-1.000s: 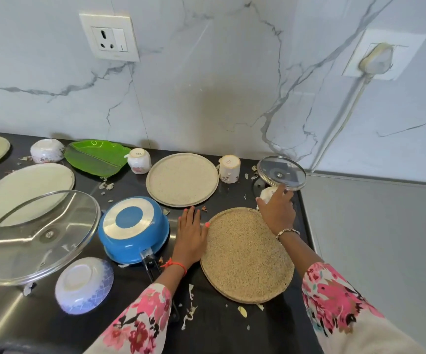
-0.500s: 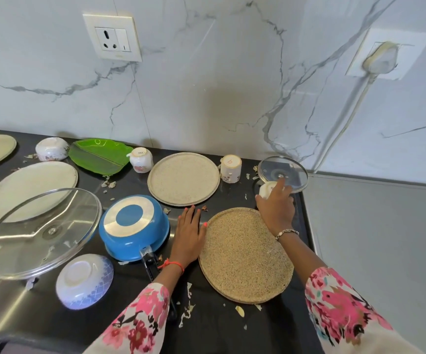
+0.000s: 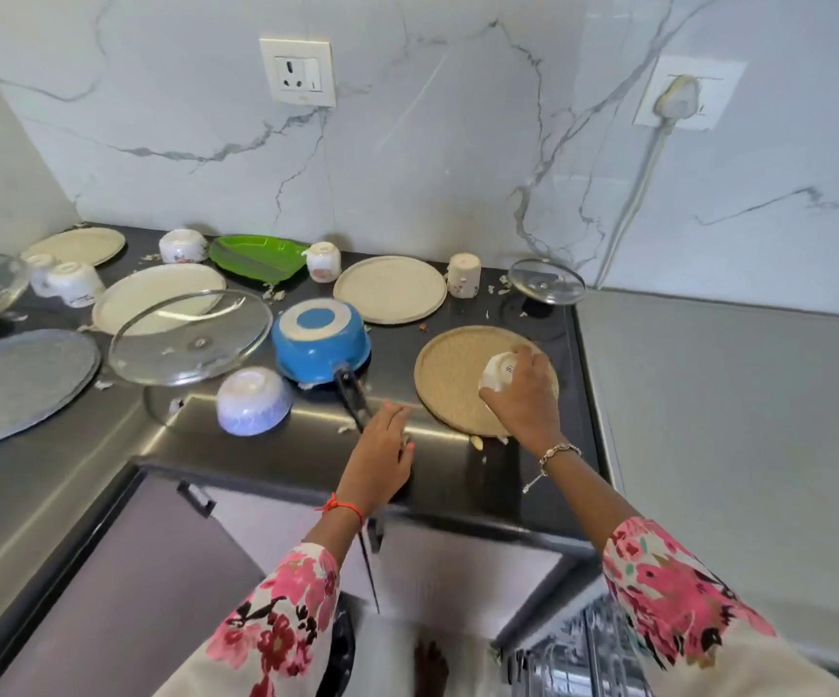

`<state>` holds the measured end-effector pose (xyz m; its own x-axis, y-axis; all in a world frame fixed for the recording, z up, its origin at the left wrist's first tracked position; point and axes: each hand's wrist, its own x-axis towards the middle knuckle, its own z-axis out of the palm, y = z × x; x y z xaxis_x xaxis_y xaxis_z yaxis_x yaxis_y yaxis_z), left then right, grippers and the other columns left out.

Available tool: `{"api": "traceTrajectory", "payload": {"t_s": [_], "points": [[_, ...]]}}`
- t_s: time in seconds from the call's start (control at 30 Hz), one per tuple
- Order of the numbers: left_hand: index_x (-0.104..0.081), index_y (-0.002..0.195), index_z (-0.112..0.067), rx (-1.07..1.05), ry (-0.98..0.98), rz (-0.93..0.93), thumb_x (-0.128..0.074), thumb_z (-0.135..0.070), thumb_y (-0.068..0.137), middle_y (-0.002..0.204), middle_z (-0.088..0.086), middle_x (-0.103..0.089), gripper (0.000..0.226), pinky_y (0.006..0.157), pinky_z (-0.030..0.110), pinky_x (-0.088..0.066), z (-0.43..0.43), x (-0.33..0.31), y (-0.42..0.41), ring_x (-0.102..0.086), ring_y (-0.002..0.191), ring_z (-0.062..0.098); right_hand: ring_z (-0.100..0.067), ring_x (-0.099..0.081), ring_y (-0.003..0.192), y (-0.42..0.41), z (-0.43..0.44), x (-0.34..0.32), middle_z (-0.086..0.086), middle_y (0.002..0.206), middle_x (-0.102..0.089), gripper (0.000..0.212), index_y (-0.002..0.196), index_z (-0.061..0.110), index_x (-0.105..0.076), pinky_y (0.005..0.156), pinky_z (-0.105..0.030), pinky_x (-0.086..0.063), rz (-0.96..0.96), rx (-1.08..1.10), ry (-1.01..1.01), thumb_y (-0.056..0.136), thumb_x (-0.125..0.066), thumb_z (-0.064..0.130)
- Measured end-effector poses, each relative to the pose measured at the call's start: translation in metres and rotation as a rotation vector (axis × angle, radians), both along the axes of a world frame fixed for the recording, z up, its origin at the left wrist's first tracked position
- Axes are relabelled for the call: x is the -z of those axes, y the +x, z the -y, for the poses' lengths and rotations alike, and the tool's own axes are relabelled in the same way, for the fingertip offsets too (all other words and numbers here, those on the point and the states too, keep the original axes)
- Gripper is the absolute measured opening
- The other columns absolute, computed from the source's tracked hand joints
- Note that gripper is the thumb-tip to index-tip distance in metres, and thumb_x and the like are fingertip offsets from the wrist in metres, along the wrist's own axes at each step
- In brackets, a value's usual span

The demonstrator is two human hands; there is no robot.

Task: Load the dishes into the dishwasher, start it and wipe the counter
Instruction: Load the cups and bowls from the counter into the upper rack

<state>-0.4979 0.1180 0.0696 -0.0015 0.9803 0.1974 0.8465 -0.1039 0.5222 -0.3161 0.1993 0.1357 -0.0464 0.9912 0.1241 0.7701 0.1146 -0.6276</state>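
Dark bench (image 3: 533,495) carries nearly all the dishes: plates, cups, lids, a blue pan (image 3: 322,339), a bowl (image 3: 254,399), and crumbs. Above the brown plate (image 3: 450,379), the right hand (image 3: 523,394) grips a white cup (image 3: 500,372) with curled fingers. At the bench edge, the left hand (image 3: 382,450) hovers, fingers straight, holding nothing. Loading has barely begun; starting and wiping remain.

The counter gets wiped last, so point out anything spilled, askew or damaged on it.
Pale food scraps litter the black counter, mostly by the tan plate's front edge and near the green dish. The large glass lid sits tilted, overlapping the cream plate. Nothing looks broken.
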Motion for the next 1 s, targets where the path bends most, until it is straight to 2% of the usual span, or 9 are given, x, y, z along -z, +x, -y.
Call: {"api": "traceTrajectory", "payload": {"t_s": [0.17, 0.27, 0.4, 0.53, 0.67, 0.83, 1.0], "points": [[-0.046, 0.129, 0.002, -0.010, 0.025, -0.022, -0.057, -0.012, 0.082, 0.137, 0.019, -0.045, 0.050, 0.113, 0.039, -0.025, 0.121, 0.030, 0.017, -0.037, 0.133, 0.034, -0.034, -0.051, 0.107, 0.008, 0.128, 0.022, -0.011, 0.122, -0.041, 0.062, 0.128, 0.014, -0.040, 0.080, -0.041, -0.051, -0.077, -0.018, 0.069, 0.075, -0.071, 0.025], [-0.046, 0.129, 0.000, -0.012, -0.030, -0.065, -0.055, -0.019, 0.082, 0.137, 0.017, -0.045, 0.052, 0.112, 0.044, -0.029, 0.196, 0.048, 0.031, -0.036, 0.133, 0.033, -0.031, -0.052, 0.108, 0.022, 0.209, 0.039, -0.010, 0.123, -0.042, 0.063, 0.126, 0.014, -0.042, 0.081, -0.037, -0.049, -0.067, -0.048, 0.041, 0.073, -0.073, 0.025], [-0.036, 0.137, -0.006, 0.024, -0.179, -0.114, -0.049, -0.027, 0.091, 0.146, 0.011, -0.033, 0.053, 0.116, 0.037, -0.014, 0.284, 0.066, 0.055, -0.022, 0.141, 0.025, -0.031, -0.051, 0.108, 0.052, 0.301, 0.062, -0.010, 0.124, -0.042, 0.063, 0.126, 0.014, -0.042, 0.082, -0.035, -0.046, -0.036, -0.036, -0.081, 0.072, -0.073, 0.021], [-0.032, 0.139, -0.007, 0.056, -0.287, -0.155, -0.021, -0.048, 0.085, 0.149, 0.009, -0.029, 0.069, 0.117, 0.036, -0.006, 0.345, 0.078, 0.087, -0.017, 0.143, 0.022, -0.036, -0.052, 0.105, 0.088, 0.369, 0.087, -0.012, 0.120, -0.043, 0.064, 0.123, 0.010, -0.044, 0.086, -0.039, -0.047, -0.002, -0.020, -0.170, 0.067, -0.074, 0.015], [-0.025, 0.142, -0.009, 0.108, -0.353, -0.165, -0.039, -0.034, 0.095, 0.152, 0.007, -0.022, 0.055, 0.116, 0.033, 0.001, 0.380, 0.089, 0.135, -0.009, 0.144, 0.019, -0.035, -0.052, 0.106, 0.133, 0.420, 0.110, -0.013, 0.119, -0.041, 0.065, 0.124, 0.011, -0.044, 0.085, -0.036, -0.044, -0.025, 0.019, -0.262, 0.067, -0.073, 0.017], [-0.026, 0.142, -0.009, 0.173, -0.401, -0.139, -0.041, -0.030, 0.095, 0.153, 0.006, -0.021, 0.054, 0.117, 0.034, -0.004, 0.412, 0.097, 0.210, -0.010, 0.144, 0.019, -0.032, -0.053, 0.096, 0.207, 0.467, 0.132, -0.006, 0.107, -0.040, 0.067, 0.126, 0.018, -0.047, 0.080, -0.033, -0.045, -0.086, 0.084, -0.308, 0.065, -0.075, 0.019], [-0.029, 0.140, -0.008, 0.143, -0.394, -0.045, -0.045, -0.029, 0.094, 0.154, 0.010, -0.017, 0.054, 0.118, 0.034, -0.010, 0.426, 0.097, 0.293, -0.009, 0.144, 0.023, -0.030, -0.050, 0.109, 0.293, 0.489, 0.146, -0.011, 0.120, -0.041, 0.071, 0.132, 0.020, -0.047, 0.092, -0.034, -0.044, -0.139, 0.065, -0.369, 0.067, -0.076, 0.019]]}}
